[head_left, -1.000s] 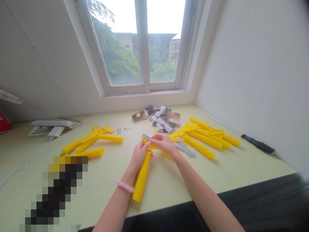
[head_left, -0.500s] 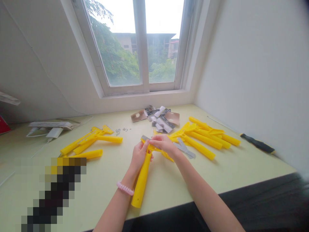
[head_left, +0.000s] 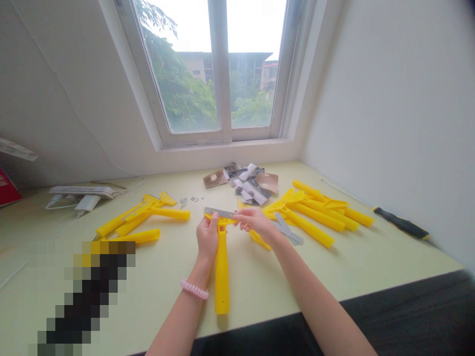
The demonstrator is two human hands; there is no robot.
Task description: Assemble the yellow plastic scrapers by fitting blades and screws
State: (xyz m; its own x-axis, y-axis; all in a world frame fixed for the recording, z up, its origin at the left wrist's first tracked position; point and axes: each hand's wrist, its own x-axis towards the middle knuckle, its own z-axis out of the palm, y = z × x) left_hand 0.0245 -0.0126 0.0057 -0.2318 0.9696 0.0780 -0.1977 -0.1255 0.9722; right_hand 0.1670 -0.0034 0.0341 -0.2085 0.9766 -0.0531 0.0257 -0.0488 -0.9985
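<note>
A yellow scraper handle (head_left: 221,272) is over the counter (head_left: 178,282), its grip toward the wearer and a metal blade (head_left: 218,212) across its head. The left hand (head_left: 207,237) grasps the head, thumb near the blade; the right hand (head_left: 256,222) pinches the blade's right end. Just right of that hand lie loose blades (head_left: 289,230) and a pile of yellow handles (head_left: 319,212); a black screwdriver (head_left: 401,223) rests farther right. Small screws (head_left: 184,201) lie left of the hands. Printed packaging (head_left: 252,183) sits behind, its lettering too small to read.
</note>
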